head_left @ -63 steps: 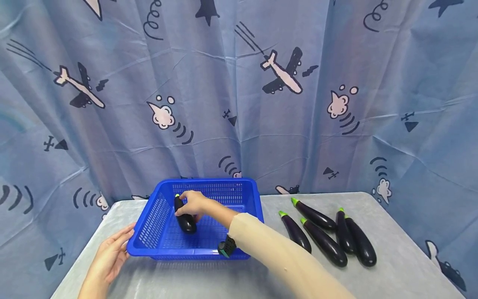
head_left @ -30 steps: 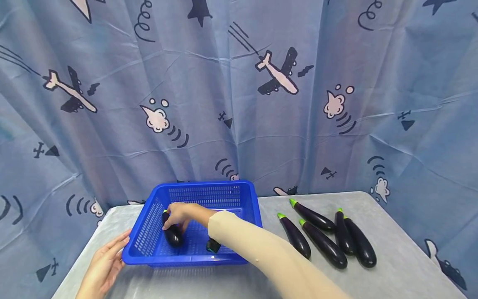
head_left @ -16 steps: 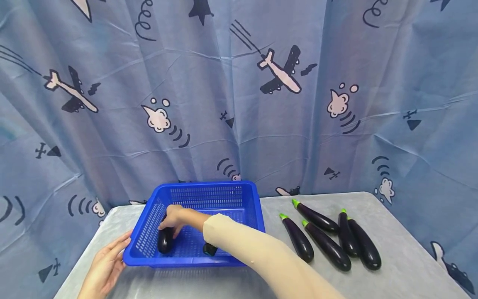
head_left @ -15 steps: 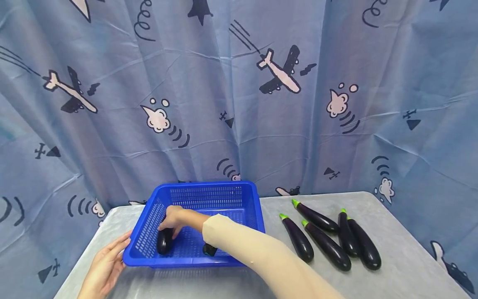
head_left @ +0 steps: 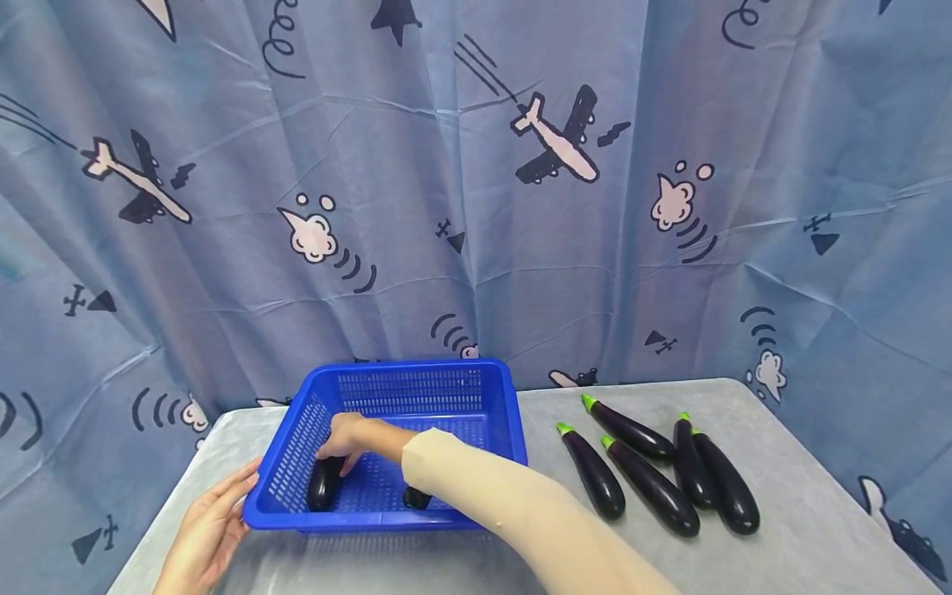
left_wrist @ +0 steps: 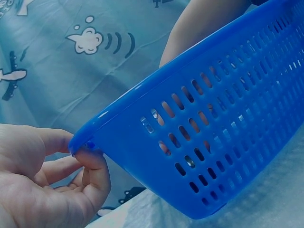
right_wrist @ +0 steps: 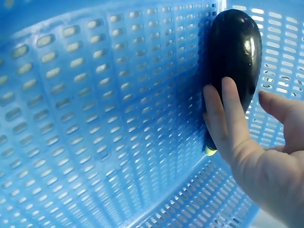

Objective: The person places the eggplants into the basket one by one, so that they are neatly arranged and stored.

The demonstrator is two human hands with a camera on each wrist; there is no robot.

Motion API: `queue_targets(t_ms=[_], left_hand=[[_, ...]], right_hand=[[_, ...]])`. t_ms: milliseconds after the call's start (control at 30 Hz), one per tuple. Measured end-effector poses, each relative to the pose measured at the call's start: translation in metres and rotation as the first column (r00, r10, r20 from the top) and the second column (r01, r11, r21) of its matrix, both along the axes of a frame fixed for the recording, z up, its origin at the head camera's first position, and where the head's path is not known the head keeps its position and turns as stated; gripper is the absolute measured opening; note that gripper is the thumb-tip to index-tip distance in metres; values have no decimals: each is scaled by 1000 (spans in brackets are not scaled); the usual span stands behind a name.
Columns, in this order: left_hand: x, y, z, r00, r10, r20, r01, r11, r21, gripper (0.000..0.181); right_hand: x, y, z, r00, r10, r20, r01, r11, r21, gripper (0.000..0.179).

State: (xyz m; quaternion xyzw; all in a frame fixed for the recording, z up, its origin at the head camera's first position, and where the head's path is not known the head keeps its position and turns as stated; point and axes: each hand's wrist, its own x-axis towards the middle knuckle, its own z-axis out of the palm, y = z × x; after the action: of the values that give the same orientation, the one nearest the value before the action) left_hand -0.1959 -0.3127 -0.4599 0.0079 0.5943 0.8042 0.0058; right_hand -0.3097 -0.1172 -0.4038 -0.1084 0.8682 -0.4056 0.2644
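Eggplant (head_left: 322, 487), smooth, glossy and near-black, lies near the left end of the blue plastic basket (head_left: 372, 521), the one eggplant I see within its slotted walls. My right hand (right_wrist: 261, 164) is loosely parted about it, straight fingers touching its skin and thumb just off its side, while my left hand (head_left: 208, 525) pinches the basket's rim near a corner. On the pale grey table (head_left: 290, 566), right of the basket, lie five more eggplants (head_left: 652, 489), slim, tapering and green-capped.
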Motion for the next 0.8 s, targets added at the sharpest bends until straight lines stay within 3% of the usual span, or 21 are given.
queue_targets(t_ms=[233, 333, 567, 800], left_hand=[[1, 0, 1, 1000, 12, 12, -12, 1000, 1, 44], [0, 1, 1, 1000, 12, 10, -12, 1000, 1, 44], [0, 3, 2, 1000, 18, 5, -18, 1000, -12, 44], [1, 2, 2, 1000, 25, 11, -25, 1000, -12, 44]], right_hand=[[-9, 10, -3, 989, 89, 120, -69, 984, -164, 20], [-12, 14, -4, 986, 121, 119, -99, 980, -171, 26], [-14, 22, 3, 978, 164, 130, -142, 976, -163, 58], [-14, 31, 11, 976, 186, 116, -165, 971, -171, 62]])
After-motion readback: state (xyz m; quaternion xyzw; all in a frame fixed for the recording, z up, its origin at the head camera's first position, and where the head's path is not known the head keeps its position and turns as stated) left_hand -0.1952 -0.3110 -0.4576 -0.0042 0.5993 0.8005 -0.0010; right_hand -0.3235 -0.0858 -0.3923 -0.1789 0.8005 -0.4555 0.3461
